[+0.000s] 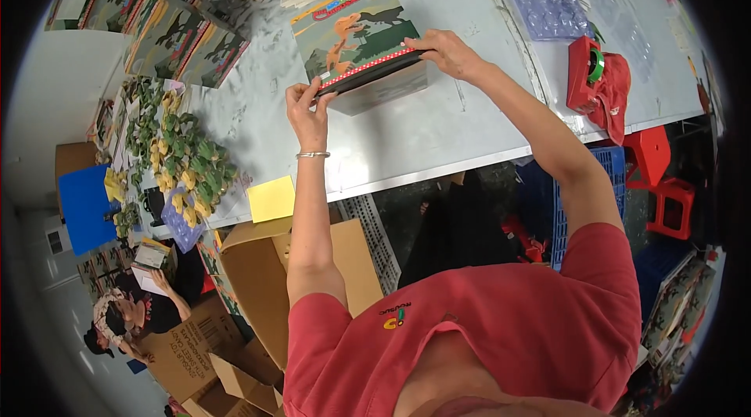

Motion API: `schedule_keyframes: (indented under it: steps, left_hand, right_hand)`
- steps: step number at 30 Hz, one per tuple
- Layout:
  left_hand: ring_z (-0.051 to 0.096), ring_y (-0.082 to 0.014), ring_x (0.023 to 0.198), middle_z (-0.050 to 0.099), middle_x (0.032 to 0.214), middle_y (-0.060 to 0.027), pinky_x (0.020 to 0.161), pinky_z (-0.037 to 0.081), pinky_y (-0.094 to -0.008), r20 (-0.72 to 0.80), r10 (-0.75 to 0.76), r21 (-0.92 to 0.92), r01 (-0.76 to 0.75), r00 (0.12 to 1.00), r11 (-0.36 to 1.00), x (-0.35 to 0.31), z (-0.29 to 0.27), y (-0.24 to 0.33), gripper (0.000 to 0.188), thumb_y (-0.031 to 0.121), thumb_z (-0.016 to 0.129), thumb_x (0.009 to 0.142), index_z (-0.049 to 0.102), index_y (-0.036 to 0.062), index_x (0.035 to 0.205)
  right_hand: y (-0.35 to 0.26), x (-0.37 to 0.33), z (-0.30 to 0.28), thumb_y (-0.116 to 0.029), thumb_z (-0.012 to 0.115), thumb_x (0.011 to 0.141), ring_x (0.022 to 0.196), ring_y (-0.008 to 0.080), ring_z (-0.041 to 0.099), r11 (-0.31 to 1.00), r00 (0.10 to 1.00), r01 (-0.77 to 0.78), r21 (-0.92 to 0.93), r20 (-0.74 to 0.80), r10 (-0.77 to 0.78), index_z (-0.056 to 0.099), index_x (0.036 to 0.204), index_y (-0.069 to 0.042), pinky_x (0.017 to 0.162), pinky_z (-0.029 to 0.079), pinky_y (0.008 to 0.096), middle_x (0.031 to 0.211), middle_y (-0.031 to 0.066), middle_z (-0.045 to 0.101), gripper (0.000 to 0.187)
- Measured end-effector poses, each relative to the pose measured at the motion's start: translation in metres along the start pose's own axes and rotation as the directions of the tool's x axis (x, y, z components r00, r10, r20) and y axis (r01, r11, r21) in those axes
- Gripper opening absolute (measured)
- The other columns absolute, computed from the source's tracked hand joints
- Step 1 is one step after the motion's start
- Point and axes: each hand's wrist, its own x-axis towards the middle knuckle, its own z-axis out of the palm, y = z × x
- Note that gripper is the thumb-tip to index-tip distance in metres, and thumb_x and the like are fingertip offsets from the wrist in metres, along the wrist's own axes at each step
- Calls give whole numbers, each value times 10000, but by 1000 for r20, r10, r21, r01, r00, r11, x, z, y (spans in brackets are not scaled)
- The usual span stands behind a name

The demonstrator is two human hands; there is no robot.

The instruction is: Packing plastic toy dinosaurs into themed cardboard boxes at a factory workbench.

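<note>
A flat printed box (361,37) with an orange dinosaur and a dark one on its green cover is in front of me over the table, its near side black below a red checked strip. My left hand (307,113) grips the near left corner, fingers bent round the edge, a bangle on the wrist. At the near right corner my right hand (447,54) pinches the box, thumb and fingers closed on it. The table top mirrors the box's near side. What lies inside the box is hidden.
Stacks of similar boxes (168,37) stand far left, above a heap of green and yellow toy dinosaurs (184,155). An open carton (254,284) is below the table edge. A clear plastic tray (547,8) and a red box (581,77) lie right. Another person (149,303) works lower left.
</note>
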Motion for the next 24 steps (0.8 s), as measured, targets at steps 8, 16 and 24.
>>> schedule_keyframes:
  steps: [8, 16, 24]
  left_hand:
    - [543, -295, 937, 505, 1177, -150, 808, 456, -327, 110, 250, 217, -269, 962, 939, -11, 2, -8, 480, 110, 745, 675, 578, 13, 1115]
    - [266, -327, 1285, 422, 1319, -77, 917, 235, -656, 227, 266, 465, -344, 937, 816, -11, 7, 17, 520, 261, 697, 724, 510, 138, 1194]
    - [374, -279, 1234, 507, 1239, 9, 933, 271, -569, 226, 361, 514, -425, 905, 745, -5, 54, 30, 424, 245, 676, 732, 557, 227, 1139]
  right_hand:
    - [-4, -27, 22, -36, 534, 794, 795, 271, 499, 909, 990, 92, -408, -57, -125, 438, 1297, -191, 714, 432, 348, 875, 121, 480, 535]
    - [-29, -21, 14, -68, 585, 735, 913, 233, 520, 790, 999, -10, -613, 26, 33, 537, 1142, -161, 651, 493, 344, 951, 61, 513, 421]
    - [-31, -10, 38, -90, 603, 687, 892, 202, 503, 830, 971, 121, -545, -107, -212, 586, 802, -73, 701, 481, 327, 873, 20, 491, 117]
